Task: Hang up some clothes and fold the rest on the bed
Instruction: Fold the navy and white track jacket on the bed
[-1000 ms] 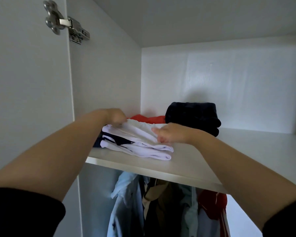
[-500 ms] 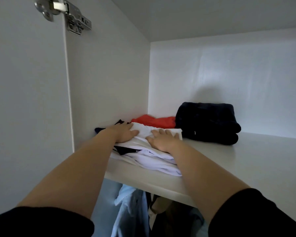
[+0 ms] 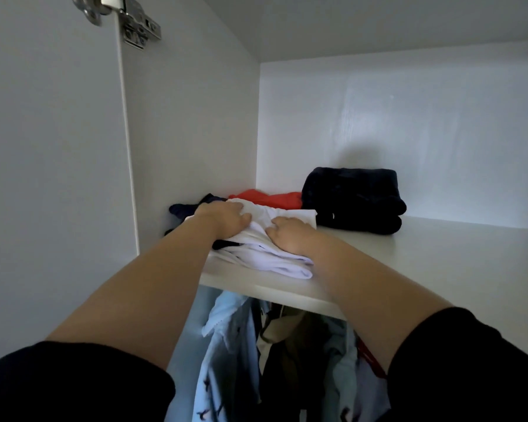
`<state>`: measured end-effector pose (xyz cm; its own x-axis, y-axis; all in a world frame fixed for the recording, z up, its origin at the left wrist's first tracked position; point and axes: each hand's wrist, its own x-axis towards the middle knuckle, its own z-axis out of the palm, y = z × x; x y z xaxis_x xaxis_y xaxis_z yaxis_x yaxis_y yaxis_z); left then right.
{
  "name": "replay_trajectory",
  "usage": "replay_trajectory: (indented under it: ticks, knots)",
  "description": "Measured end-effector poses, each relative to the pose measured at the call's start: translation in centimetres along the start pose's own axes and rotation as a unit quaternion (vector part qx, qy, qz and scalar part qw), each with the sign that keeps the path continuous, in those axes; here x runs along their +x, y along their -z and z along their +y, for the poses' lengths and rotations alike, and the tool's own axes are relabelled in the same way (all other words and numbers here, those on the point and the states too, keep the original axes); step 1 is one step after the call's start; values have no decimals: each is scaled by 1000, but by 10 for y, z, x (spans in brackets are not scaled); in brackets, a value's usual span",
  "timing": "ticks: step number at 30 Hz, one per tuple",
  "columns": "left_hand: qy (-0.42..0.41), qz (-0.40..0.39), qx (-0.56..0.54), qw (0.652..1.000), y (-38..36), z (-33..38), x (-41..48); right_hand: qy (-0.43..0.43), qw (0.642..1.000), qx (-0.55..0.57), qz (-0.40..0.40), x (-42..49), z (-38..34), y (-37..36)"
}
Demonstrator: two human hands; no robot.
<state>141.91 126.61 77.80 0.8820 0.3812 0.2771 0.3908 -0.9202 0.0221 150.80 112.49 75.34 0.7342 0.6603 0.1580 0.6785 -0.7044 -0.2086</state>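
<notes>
A folded stack of white clothes with a dark piece in it lies at the left front of the wardrobe shelf. Both hands rest on top of the stack. My left hand has its fingers curled into the top white layer. Beside it, my right hand also curls its fingers into the cloth, which bunches up between the two hands. A red folded garment lies right behind the stack. A dark navy folded pile sits to the right of the red one.
Several clothes hang under the shelf, light blue, brown, dark and red. The open white door with its metal hinge stands at the left. The wardrobe's side wall is close to the stack.
The stack has gone deeper onto the shelf towards the red garment. Both hands lay flat on it half a second ago; their fingers now curl into the cloth.
</notes>
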Motion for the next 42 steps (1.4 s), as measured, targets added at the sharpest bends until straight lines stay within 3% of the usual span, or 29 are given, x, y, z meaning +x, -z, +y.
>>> replay_trajectory:
  ticks: [6,14,22,32,42]
  knots:
    - [-66,20,19,997,-5,17,-52,-8,999,40,21,-68,-2,4]
    - [-167,87,-12,982,-1,55,-141,-82,964,-48,249,-187,-5,13]
    - [-262,201,-46,943,1,113,-252,-196,936,-130,261,-340,7,7]
    - [-397,202,-144,884,33,236,-384,-294,885,-195,303,-541,35,45]
    - [-546,198,-218,784,55,379,-600,-400,817,-266,320,-821,51,64]
